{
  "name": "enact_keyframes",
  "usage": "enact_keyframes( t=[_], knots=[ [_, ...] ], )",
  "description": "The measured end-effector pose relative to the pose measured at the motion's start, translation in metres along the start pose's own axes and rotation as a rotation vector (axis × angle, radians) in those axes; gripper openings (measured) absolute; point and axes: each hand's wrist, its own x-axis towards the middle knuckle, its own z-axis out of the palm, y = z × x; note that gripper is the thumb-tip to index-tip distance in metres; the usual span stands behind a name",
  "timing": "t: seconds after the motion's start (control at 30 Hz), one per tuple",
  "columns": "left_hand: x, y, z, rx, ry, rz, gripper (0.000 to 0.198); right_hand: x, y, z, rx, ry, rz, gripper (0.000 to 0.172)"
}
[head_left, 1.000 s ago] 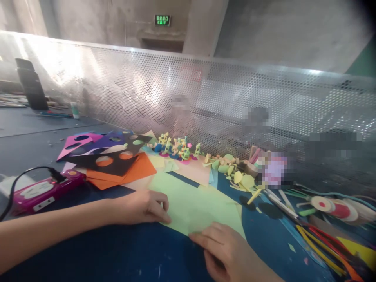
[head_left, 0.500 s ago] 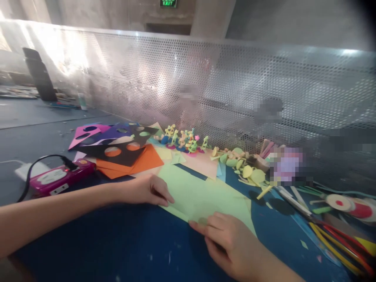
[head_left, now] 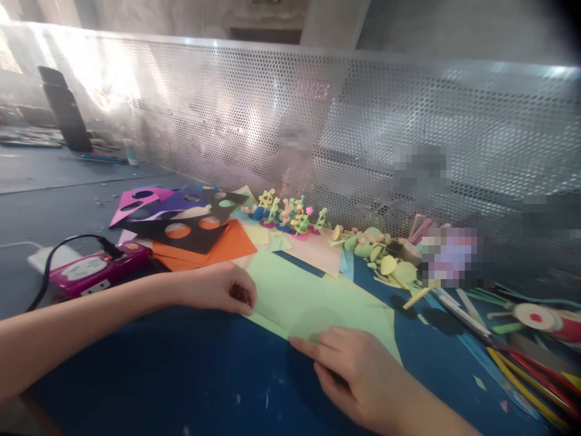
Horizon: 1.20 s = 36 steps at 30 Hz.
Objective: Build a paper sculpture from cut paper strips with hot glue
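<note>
Left of centre, the bare left hand [head_left: 218, 287] curls thumb and fingertips together at the near edge of the pale green paper sheet [head_left: 304, 290], mid-frame; whether they pinch it cannot be told. Lower right of centre, the bare right hand [head_left: 356, 372] presses its index finger there, seemingly for steadiness, its thumb's hold unclear. The dark blue desk [head_left: 181, 369] meets a perforated silvery metal screen [head_left: 218, 121] behind.

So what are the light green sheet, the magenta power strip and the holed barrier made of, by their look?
Green sheet: probably matte paper or thin card; flat, without shine. Power strip: likely plastic, fairly glossy; smooth, with highlights. Barrier: seemingly perforated metal; silvery sheen, regular small holes.
</note>
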Motion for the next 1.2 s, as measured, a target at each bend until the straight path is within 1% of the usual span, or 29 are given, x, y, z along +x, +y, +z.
enact_keyframes(
  t=[0.13, 0.23, 0.4, 0.5, 0.6, 0.7, 0.83, 1.07, 1.2],
  knots=[
    [-0.001, 0.001, -0.001, 0.022, -0.012, 0.000, 0.017, 0.003, -0.003, -0.004, -0.002, -0.035, 0.018, 0.045],
    [-0.001, 0.000, -0.001, 0.022, -0.015, 0.009, 0.017, 0.007, -0.005, -0.005, -0.010, -0.048, 0.025, 0.043],
    [-0.003, 0.001, -0.002, 0.039, -0.015, 0.007, 0.016, 0.015, -0.005, -0.006, 0.005, 0.006, 0.003, 0.037],
    [-0.004, 0.001, -0.002, 0.033, -0.026, -0.011, 0.019, 0.023, -0.006, -0.003, 0.044, 0.030, -0.031, 0.039],
    [-0.005, 0.002, -0.002, 0.039, -0.029, -0.017, 0.018, 0.029, -0.007, 0.002, 0.070, 0.032, -0.052, 0.042],
    [-0.005, 0.001, -0.004, 0.053, -0.038, -0.021, 0.016, 0.031, -0.006, 0.003, 0.070, 0.030, -0.061, 0.040],
    [-0.006, -0.001, -0.006, 0.057, -0.034, -0.027, 0.017, 0.032, -0.005, 0.001, 0.102, 0.018, -0.049, 0.040],
    [-0.007, -0.004, -0.010, 0.031, -0.055, -0.033, 0.017, 0.037, -0.007, 0.008, 0.077, 0.010, -0.030, 0.040],
    [-0.008, -0.007, -0.012, 0.017, -0.050, -0.052, 0.018, 0.039, -0.009, 0.005, 0.116, -0.006, -0.021, 0.041]
  ],
)
